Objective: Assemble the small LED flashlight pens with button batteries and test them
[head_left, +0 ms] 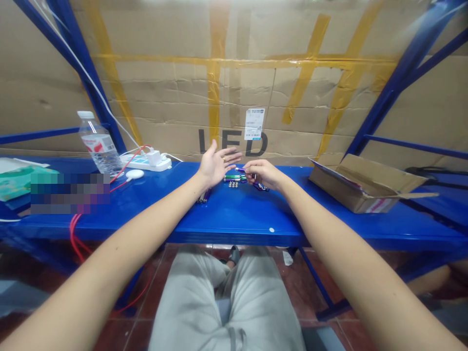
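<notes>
Head view, as I watch from afar: the left hand (215,167) is spread open, palm showing and fingers pointing right, above the blue table (237,219); the right hand (264,173) is closed in a pinch on a slender purple tube (240,169), whose pale end points left, near the open fingers; I cannot tell whether that tube touches anything below it. Just beyond the pinch I make out green tubes (231,178) lying crosswise on the table, with small silvery pieces (233,185) grouped just in front of them; a purple item with a dark loop (262,186) lies beside the right hand, too small for me to read further; dark tubes (203,199) lie by the left wrist, partly hidden by it. Farther left I see a clear bottle (100,151), a white power strip (161,165) and a white disc (134,174) on a red cable; to the right sits an open cardboard box (340,195); a large taped carton (175,87) marked LED stands behind everything.
</notes>
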